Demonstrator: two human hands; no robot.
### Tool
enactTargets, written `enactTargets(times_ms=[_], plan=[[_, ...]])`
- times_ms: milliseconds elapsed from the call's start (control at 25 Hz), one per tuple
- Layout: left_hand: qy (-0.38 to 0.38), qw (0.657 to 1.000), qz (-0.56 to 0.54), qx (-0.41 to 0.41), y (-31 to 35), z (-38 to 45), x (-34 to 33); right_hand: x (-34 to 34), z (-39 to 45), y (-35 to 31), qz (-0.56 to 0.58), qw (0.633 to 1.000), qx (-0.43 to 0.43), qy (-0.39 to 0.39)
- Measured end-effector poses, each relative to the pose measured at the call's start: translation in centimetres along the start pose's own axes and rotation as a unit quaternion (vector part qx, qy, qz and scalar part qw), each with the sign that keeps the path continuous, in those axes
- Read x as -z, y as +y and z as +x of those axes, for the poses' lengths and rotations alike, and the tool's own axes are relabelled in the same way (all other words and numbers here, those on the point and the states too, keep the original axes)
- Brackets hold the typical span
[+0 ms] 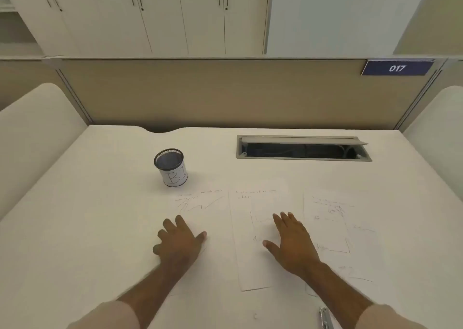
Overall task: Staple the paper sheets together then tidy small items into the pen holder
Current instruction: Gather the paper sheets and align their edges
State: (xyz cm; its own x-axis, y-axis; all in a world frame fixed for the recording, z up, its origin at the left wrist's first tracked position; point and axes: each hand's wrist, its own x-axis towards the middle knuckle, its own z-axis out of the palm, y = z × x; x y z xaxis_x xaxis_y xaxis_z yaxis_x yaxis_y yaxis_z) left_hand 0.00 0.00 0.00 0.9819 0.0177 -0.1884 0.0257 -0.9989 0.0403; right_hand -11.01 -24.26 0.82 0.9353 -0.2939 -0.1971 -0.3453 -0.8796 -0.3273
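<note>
Three paper sheets are laid side by side on the white counter (100, 215): the left sheet (198, 203), the middle sheet (245, 261) and the right sheet (330, 228). The left hand (179, 241) is pressed flat on the left sheet with its fingers spread, and nothing is gripped. The right hand (292, 243) is laid open on the middle sheet, also holding nothing. The sheets look thin, light and floppy, so they could slide easily on the smooth counter. They are best pinched at an edge or slid together into one pile. The pen holder (171, 168), a dark mesh cup with a white label, is stood upright behind the left sheet. A shiny metal thing (325, 317), maybe the stapler, is seen at the near edge. White cupboards (175, 15) are seen beyond the desk wall.
</note>
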Motion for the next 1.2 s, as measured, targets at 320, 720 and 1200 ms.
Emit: enactTargets(times_ms=[320, 720, 1200], plan=[[-0.068, 0.992, -0.076, 0.076, 1.0, 2.3, 0.8, -2.3, 1.7, -0.8, -0.008, 0.999, 0.014, -0.028], [-0.124, 0.992, -0.031, -0.014, 1.6, 2.5, 0.9, -2.9, 1.8, -2.0, 0.010, 0.999, 0.021, -0.043], [-0.027, 0.894, -0.446, 0.040, 2.6, 3.3, 0.4, -3.0, 1.5, -2.9, 0.039, 0.998, 0.018, -0.042]])
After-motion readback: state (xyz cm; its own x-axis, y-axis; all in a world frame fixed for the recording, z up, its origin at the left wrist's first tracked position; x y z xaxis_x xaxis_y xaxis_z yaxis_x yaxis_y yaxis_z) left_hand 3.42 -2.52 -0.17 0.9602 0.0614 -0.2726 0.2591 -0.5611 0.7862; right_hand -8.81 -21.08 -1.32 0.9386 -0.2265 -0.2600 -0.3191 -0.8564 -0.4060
